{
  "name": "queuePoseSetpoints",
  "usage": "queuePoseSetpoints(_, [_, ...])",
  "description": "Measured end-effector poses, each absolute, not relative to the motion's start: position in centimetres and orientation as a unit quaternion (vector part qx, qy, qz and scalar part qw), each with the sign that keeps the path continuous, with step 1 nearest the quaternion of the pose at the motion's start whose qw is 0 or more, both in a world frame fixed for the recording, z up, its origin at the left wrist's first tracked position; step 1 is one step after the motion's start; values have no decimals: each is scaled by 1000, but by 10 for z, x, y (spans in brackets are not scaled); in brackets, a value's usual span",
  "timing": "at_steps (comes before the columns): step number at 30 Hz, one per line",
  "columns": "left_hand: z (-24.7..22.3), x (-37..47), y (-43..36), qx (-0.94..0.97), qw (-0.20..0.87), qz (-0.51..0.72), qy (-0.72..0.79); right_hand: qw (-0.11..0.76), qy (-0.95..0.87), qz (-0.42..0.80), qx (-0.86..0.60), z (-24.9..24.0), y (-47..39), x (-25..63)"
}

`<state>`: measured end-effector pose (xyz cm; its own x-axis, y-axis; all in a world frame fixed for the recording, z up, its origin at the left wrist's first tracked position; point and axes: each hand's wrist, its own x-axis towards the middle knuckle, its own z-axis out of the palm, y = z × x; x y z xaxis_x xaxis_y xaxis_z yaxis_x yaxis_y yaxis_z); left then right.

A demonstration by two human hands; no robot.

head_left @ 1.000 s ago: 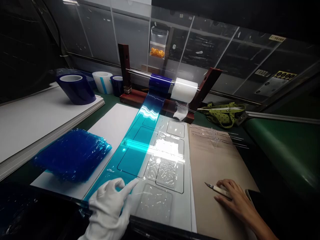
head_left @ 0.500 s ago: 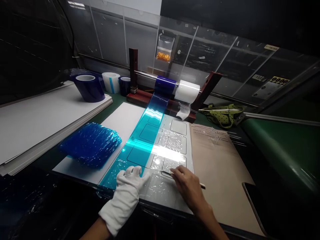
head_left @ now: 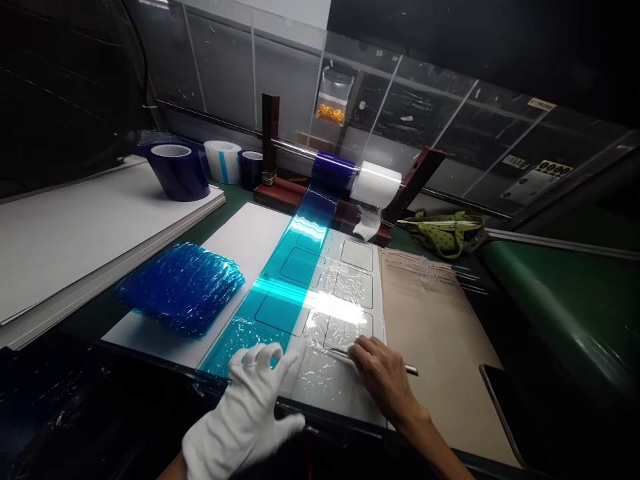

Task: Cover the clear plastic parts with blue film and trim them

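My left hand (head_left: 250,400), in a white glove, is at the front edge of the work board with its fingers curved and its thumb held apart. I see nothing clearly held in it. Just beyond it lies a strip of blue film (head_left: 295,267), drawn from a blue roll (head_left: 334,170) over a sheet with black-outlined rounded rectangles (head_left: 357,255). My bare right hand (head_left: 383,373) grips a slim pointed metal tool (head_left: 411,370), its tip pointing left over the wrinkled clear film (head_left: 323,373). Whether this is a knife or tweezers, I cannot tell.
A stack of blue film pieces (head_left: 183,290) lies left. White boards (head_left: 95,233) with a loose blue roll (head_left: 177,173) stand further left. Behind is the wooden roll stand (head_left: 417,180) with a white roll (head_left: 376,185). Brown board (head_left: 435,333) and phone (head_left: 500,410) lie right.
My left hand has drawn back toward me, and its thumb has swung down and away from the fingers. My right hand has shifted slightly right and down, still gripping the slim tool.
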<state>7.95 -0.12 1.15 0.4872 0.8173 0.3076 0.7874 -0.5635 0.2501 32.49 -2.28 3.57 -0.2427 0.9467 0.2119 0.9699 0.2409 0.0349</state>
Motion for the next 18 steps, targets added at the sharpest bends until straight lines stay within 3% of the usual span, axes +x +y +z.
queuePoseSetpoints(6, [-30,75,-17,867,-59,310,386,40,-730,-88,-676,31,-77,380])
queuePoseSetpoints(11, [-12,69,-18,871,-204,292,340,92,-669,-75,-734,33,-107,395])
queuePoseSetpoints(18, [32,98,24,885,-101,336,306,207,-602,19,-771,37,-115,391])
